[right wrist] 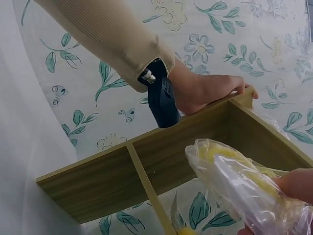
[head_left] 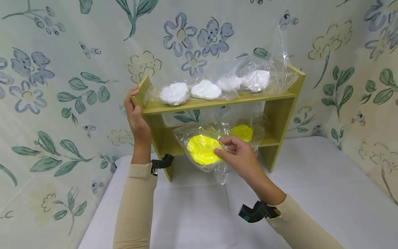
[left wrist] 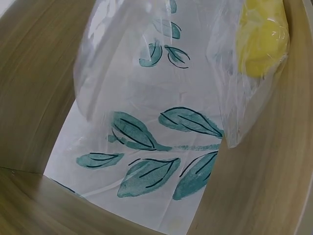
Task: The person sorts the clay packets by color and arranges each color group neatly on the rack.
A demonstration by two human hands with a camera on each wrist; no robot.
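A clear plastic bag with a bright yellow lump point(head_left: 203, 150) inside hangs in front of the small wooden shelf point(head_left: 217, 103). My right hand point(head_left: 239, 155) pinches its right side between thumb and fingers. In the right wrist view the same bagged yellow lump point(right wrist: 234, 171) shows at the fingertips. My left hand point(head_left: 138, 121) grips the upper left side panel of the shelf; the right wrist view shows this left hand point(right wrist: 210, 93) on the panel's edge. Behind the held bag, a second bagged yellow lump point(head_left: 242, 133) rests on the lower board.
Several white lumps in clear bags, among them a white lump point(head_left: 174, 94) at the left end, line the upper board. The shelf stands on a white-covered table point(head_left: 199, 214). Behind it hangs a floral cloth point(head_left: 93, 52).
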